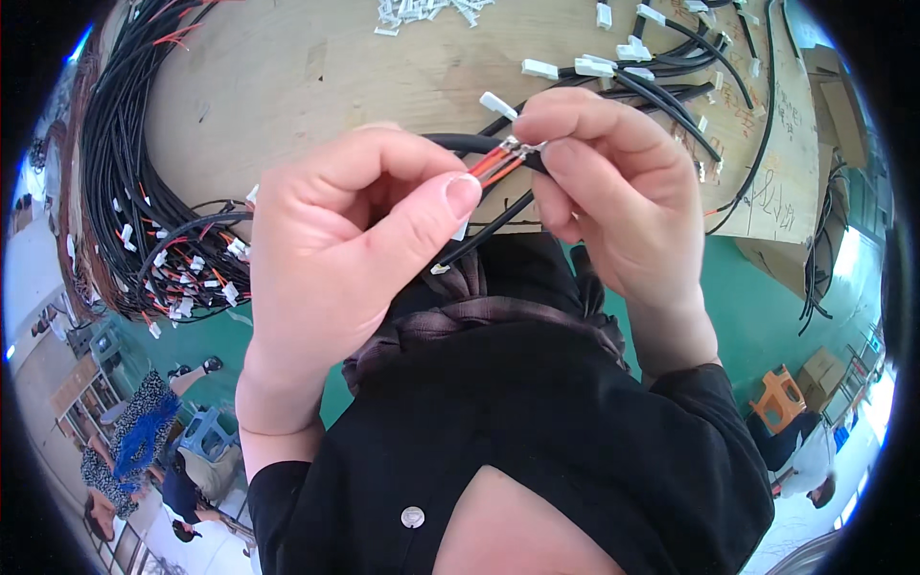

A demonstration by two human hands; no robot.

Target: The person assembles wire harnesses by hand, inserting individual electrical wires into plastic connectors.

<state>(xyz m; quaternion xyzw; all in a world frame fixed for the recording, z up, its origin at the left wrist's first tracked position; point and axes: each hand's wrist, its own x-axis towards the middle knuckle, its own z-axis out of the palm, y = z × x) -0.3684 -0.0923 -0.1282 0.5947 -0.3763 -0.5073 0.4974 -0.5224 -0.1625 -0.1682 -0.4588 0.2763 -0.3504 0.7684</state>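
My left hand (335,230) is closed, with thumb and forefinger pinching several thin orange-red wires (491,169). Small metal crimp terminals (517,147) tip these wires and point toward my right hand (623,182). That hand is also closed, its thumb and forefinger pinched at the terminal ends; exactly what lies between those fingertips is hidden. Behind both hands passes a thick black cable (460,143). A white connector (498,105) shows just beyond the right fingertips. Another black cable (489,230) slants below the hands, over the table's near edge.
On the wooden table (287,86), a large bundle of black cables (115,144) with white connectors curves along the left. Black cables with white plugs (594,66) spread at the right. Loose white housings (422,13) lie at the far side. An orange stool (778,398) and other people are farther off.
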